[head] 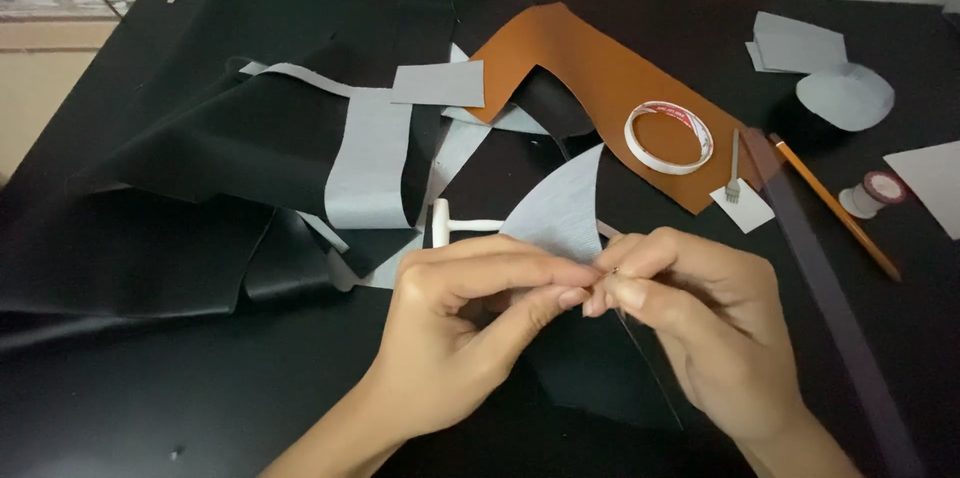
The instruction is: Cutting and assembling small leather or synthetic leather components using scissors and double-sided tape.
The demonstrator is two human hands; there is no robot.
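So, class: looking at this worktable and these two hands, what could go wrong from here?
1. The right hand pinches a tiny metal piece against the left hand; if sharp, it might prick a fingertip.
2. The pencil lies near the table edge and could roll off.
3. The small metal fork tool lies close by, prongs exposed.

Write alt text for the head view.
Two hands, left hand and right hand, pinch a small needle-like thing over a black table, beside a grey leather piece, brown leather and a tape roll.
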